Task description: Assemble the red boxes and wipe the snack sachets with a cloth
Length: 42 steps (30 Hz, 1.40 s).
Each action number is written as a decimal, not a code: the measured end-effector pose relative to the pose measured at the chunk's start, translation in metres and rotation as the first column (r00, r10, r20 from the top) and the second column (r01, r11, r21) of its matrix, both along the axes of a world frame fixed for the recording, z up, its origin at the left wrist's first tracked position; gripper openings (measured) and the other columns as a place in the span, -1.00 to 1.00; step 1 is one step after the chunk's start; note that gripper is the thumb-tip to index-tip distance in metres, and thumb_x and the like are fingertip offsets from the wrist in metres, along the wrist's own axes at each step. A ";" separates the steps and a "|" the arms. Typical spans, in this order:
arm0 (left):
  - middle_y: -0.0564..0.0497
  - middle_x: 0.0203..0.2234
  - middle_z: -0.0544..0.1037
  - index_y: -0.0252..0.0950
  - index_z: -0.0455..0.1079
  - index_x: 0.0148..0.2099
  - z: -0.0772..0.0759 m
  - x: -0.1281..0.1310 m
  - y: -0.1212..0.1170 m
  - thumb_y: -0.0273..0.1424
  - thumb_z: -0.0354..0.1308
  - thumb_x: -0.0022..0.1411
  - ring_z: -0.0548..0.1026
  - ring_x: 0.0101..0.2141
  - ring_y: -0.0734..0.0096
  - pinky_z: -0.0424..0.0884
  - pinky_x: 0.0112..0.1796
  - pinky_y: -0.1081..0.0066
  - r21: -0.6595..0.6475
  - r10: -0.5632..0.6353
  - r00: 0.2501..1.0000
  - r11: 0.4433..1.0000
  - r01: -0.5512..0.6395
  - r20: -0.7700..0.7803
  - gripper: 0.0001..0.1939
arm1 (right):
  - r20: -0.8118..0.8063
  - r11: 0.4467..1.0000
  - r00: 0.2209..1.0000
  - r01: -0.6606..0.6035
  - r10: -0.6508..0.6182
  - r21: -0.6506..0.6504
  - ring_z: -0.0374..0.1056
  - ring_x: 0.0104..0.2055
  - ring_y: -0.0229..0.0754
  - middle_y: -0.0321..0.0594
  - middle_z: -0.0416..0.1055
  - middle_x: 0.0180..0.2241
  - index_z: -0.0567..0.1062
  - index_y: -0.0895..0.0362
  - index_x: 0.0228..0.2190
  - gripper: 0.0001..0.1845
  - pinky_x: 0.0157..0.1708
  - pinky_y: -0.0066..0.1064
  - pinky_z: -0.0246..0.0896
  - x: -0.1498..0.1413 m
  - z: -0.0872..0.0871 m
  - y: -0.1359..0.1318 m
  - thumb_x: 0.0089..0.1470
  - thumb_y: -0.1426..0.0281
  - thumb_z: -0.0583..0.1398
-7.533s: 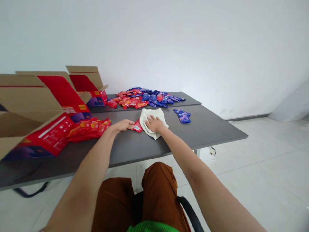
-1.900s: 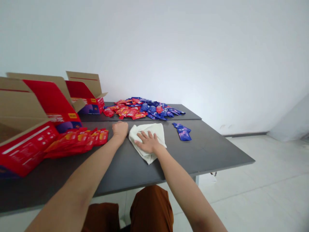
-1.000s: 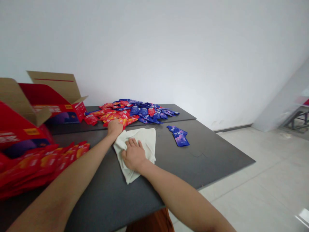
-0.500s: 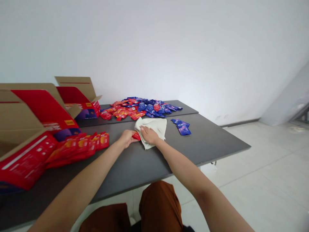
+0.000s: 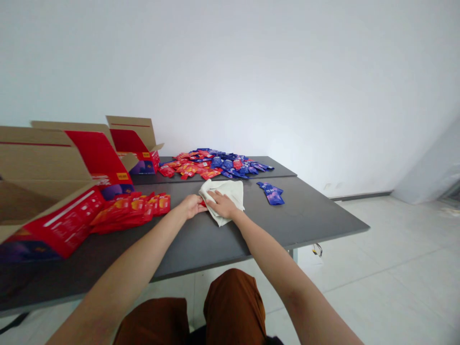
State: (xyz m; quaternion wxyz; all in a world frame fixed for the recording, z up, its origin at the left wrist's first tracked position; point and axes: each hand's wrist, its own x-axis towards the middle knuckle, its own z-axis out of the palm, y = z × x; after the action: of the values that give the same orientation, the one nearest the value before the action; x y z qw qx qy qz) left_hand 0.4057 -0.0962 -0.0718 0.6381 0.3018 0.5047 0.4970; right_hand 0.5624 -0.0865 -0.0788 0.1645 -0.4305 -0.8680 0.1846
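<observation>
My left hand (image 5: 193, 206) pinches the edge of a red packet (image 5: 203, 203), most of which is hidden under a cream cloth (image 5: 235, 192). My right hand (image 5: 221, 205) grips the cloth from above and presses it over the packet, fingers pointing left. Cloth folds rise round those fingertips. The two hands are close together on the dark grey table (image 5: 280, 227). Left of my left hand, red packets (image 5: 131, 211) lie overlapped in a row. A few blue packets (image 5: 272, 194) rest right of the cloth.
A mixed heap of red and blue packets (image 5: 215, 163) covers part of the table's back. Open red cardboard boxes stand at the left, the nearest box (image 5: 68, 223) beside the red row. A white wall (image 5: 287, 86) rises behind. The table's right corner (image 5: 366, 227) overhangs the pale floor.
The view has shifted a little to the left, so more of the boxes shows. The red packet has slid further beneath the cloth, with less of it visible. Both hands keep their hold.
</observation>
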 end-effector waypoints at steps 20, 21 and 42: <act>-0.25 -0.30 0.62 -0.54 0.42 0.03 0.001 -0.011 -0.003 -0.81 -0.05 0.05 0.62 -0.29 0.19 0.55 -0.12 0.18 0.027 -0.150 0.989 0.988 0.150 -0.017 -0.50 | 0.015 0.992 0.992 -0.125 0.124 0.034 -0.20 0.40 -0.19 -0.31 -0.07 0.36 0.07 0.03 0.32 -0.44 0.33 -0.17 -0.31 0.010 0.001 0.008 0.34 0.24 -0.13; -0.27 -0.31 0.61 -0.56 0.42 0.00 0.001 -0.010 -0.004 -0.80 -0.05 0.07 0.62 -0.28 0.17 0.54 -0.12 0.15 0.026 -0.179 0.983 0.983 0.180 -0.025 -0.54 | 0.021 0.996 0.997 -0.077 0.076 0.042 -0.20 0.40 -0.18 -0.29 -0.03 0.35 0.07 0.04 0.32 -0.43 0.33 -0.17 -0.30 0.010 0.000 0.012 0.34 0.24 -0.14; -0.23 -0.35 0.62 -0.53 0.43 -0.02 0.001 -0.011 -0.001 -0.81 -0.08 0.03 0.62 -0.28 0.19 0.56 -0.14 0.21 -0.037 -0.162 0.987 0.986 0.161 -0.023 -0.51 | 0.032 0.992 0.991 -0.127 0.127 0.009 -0.09 0.37 -0.09 -0.28 0.01 0.33 0.21 0.06 0.27 -0.43 0.33 -0.12 -0.29 0.014 0.004 0.013 0.25 0.34 -0.03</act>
State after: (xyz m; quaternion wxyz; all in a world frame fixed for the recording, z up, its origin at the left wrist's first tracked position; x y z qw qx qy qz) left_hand 0.3951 -0.0973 -0.0706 0.6749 0.3367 0.4955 0.4310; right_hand 0.5762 -0.0736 -0.0748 0.1411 -0.3762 -0.8972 0.1833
